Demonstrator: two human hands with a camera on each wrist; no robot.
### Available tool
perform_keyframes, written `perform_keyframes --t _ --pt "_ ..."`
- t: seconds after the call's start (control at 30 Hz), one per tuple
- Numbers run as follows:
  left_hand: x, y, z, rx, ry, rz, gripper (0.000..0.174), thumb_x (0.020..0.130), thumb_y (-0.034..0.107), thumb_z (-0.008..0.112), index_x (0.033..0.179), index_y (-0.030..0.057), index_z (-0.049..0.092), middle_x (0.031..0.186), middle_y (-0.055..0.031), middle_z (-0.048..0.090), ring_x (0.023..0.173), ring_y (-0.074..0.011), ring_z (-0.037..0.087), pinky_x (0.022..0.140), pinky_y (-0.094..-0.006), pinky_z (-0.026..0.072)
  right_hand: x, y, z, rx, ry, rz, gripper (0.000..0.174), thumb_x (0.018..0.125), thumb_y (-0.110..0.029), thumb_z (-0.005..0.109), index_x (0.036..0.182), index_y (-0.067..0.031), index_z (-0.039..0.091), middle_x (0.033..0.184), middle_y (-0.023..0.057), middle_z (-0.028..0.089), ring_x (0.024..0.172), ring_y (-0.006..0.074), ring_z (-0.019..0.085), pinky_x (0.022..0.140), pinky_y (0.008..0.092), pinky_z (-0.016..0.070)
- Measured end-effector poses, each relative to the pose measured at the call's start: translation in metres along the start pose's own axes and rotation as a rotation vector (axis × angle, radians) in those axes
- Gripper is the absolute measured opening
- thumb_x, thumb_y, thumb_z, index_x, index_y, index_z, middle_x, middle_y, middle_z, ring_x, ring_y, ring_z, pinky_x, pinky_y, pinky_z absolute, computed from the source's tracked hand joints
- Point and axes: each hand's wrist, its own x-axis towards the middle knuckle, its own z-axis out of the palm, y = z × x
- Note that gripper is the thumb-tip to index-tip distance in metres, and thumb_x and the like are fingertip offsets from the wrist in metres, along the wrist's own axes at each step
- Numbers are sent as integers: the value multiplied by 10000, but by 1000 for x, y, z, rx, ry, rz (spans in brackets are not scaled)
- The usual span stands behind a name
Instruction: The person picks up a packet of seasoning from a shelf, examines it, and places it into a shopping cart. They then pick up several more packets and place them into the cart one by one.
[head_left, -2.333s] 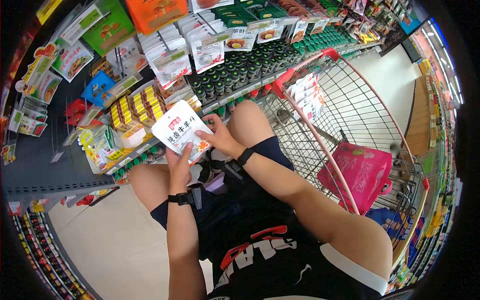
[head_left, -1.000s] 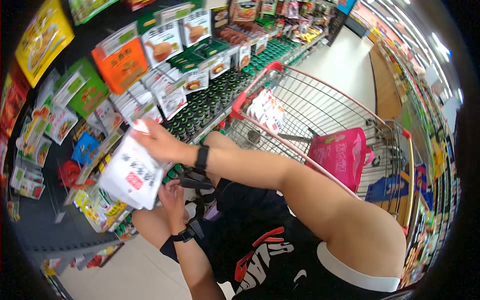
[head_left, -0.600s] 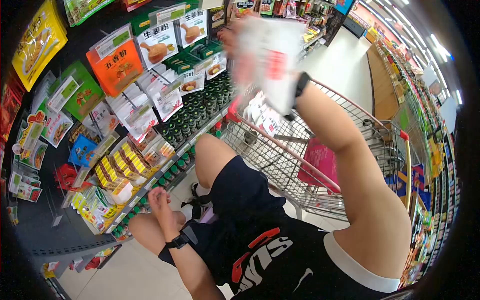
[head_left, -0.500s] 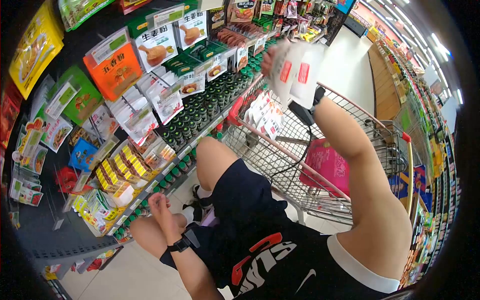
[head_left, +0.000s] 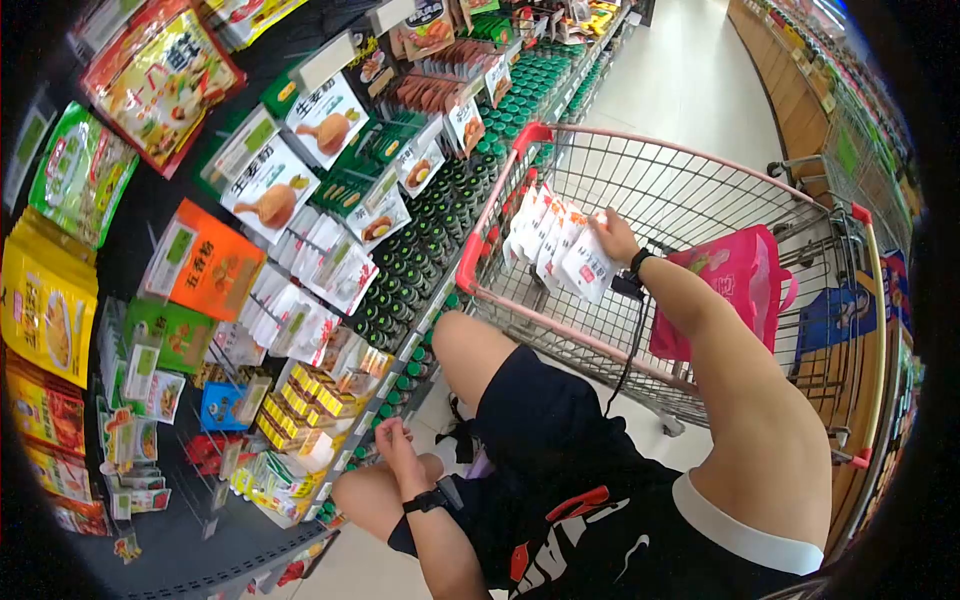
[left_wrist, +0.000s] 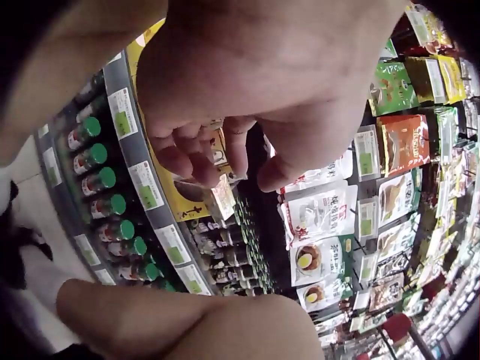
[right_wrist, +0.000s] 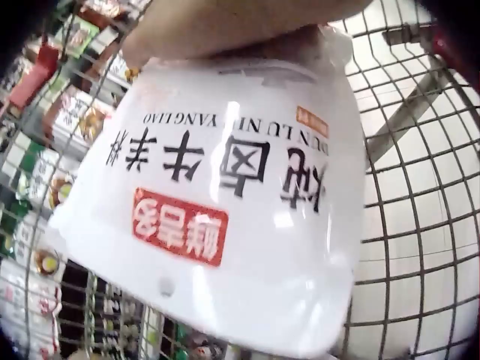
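My right hand [head_left: 618, 242] reaches down into the shopping cart [head_left: 690, 150] and grips a white seasoning packet [head_left: 586, 266] by one end. In the right wrist view, this packet [right_wrist: 217, 161] fills the middle, its black lettering and red label upside down; curled fingers and thumb are partly out of frame. Beside it in the cart stands a row of similar white packets [head_left: 535, 222]. Holding nothing, my left hand [head_left: 399, 452] hovers by the knee in front of the shelf, and the left wrist view shows its fingers [left_wrist: 196, 161] loosely curled.
A pink bag [head_left: 722, 285] sits in the cart behind my right forearm. On the left, the shelf [head_left: 385, 400] bears hanging seasoning pouches [head_left: 205, 262], green-capped bottles [left_wrist: 105, 180] and yellow boxes [head_left: 305, 405]. The cart's red-cornered rim [head_left: 480, 265] stands near my knee.
Both hands were at the packet at first. The right hand then turned it over, carried it right above the cart and lowered it among the other packets. The left hand let go and stayed by the knee.
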Motion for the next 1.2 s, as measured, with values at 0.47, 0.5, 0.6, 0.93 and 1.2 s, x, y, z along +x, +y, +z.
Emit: perform_keyframes --t 0.47,0.5,0.6,0.93,1.2 --pt "-8 7 6 75 -56 -7 48 953 148 618 944 106 595 823 20 579 714 -90 547 617 -236 427 -32 -2 25 -362 13 263 872 856 -731 520 1305 5 389 1255 301 468 1097 436 595 862 507 502" --pt "-8 8 7 76 -70 -3 49 955 148 614 945 104 595 817 19 579 711 -89 548 618 -236 427 -28 12 32 -360 33 256 943 830 -782 505 1312 15 358 1264 343 457 1023 473 643 779 518 548" --pt "-8 10 8 81 -101 -16 57 959 146 608 944 93 593 804 18 577 706 -88 548 619 -234 423 -22 16 37 -346 -13 285 936 843 -769 500 1324 18 340 1269 338 457 1035 477 637 796 517 542" --pt "-13 9 2 70 -167 13 81 968 160 602 937 86 593 826 17 587 713 -85 549 617 -229 419 -15 54 48 -353 201 -341 341 929 -248 574 1067 58 635 1268 227 482 1115 445 425 994 516 342" --pt "-20 14 5 103 -211 21 98 968 174 604 954 78 595 856 4 606 733 -97 549 646 -242 433 -33 22 46 -254 -25 55 742 879 -472 627 1407 -26 358 1347 308 372 1258 469 345 1085 577 256"
